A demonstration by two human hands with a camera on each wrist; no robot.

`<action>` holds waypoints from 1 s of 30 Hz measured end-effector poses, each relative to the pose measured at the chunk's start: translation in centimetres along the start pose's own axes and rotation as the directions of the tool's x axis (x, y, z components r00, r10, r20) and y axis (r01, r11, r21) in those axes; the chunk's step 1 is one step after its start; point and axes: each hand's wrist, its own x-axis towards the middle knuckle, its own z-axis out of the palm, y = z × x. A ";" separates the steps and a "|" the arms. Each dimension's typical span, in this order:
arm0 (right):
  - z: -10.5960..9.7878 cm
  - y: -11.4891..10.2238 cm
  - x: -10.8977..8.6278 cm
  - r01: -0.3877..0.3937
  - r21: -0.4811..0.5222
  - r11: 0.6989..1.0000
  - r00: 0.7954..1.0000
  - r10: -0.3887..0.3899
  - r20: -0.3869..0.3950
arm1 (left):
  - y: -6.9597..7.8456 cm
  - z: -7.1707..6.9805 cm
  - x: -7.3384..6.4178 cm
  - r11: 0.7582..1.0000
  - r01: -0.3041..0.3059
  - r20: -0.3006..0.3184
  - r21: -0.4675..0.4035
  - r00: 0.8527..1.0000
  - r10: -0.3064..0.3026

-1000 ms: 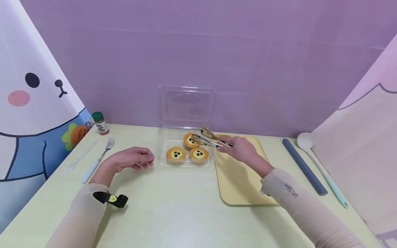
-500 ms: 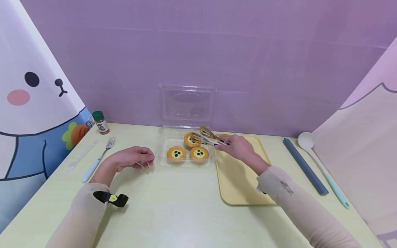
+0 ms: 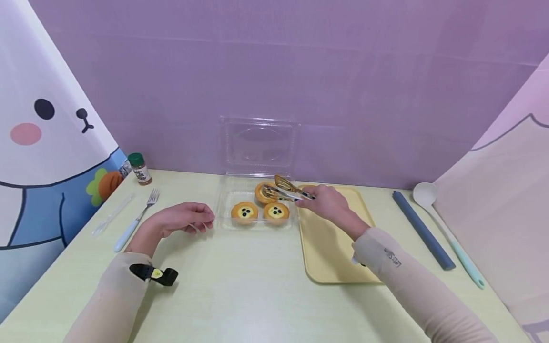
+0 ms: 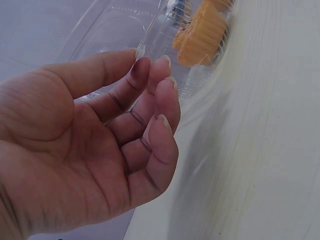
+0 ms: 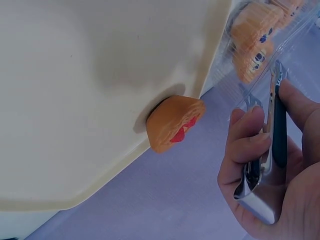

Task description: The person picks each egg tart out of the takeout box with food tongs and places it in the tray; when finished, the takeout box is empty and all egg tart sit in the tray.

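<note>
My right hand (image 3: 327, 204) grips a pair of metal food tongs (image 3: 286, 191). Their spread tips reach over the rear egg tart (image 3: 261, 193) in an open clear plastic container (image 3: 223, 205). Two more tarts with dark dots, a left one (image 3: 244, 212) and a right one (image 3: 276, 212), sit in front of it. At the container's left edge is my left hand (image 4: 110, 135), its thumb and forefinger pinching the rim and its other fingers curled. On the yellow tray (image 3: 332, 252), a tart with red topping (image 5: 175, 122) stands near the far edge, mostly hidden by my right hand in the head view.
The container's lid (image 3: 259, 145) stands upright against the purple backdrop. Leftward are a green-capped shaker (image 3: 140, 169), a fork (image 3: 137, 220) and a clear plastic utensil (image 3: 112, 215). A blue-grey bar (image 3: 422, 230) and a long spoon (image 3: 448, 233) lie right of the tray.
My right hand and the tongs have shifted slightly left and down, closer over the rear tart. My left hand stays at the container's edge.
</note>
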 end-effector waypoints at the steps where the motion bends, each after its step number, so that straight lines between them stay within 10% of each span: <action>1: 0.0 0.0 0.0 -0.001 0.000 1.000 1.000 0.001 0.001 | 0.0 0.0 0.0 1.000 0.001 -0.001 -0.002 1.000 -0.001; 30: -0.2 -1.7 0.4 -0.017 -0.068 0.998 0.997 0.022 0.070 | -0.5 -0.2 0.3 1.000 0.002 -0.006 0.000 1.000 -0.002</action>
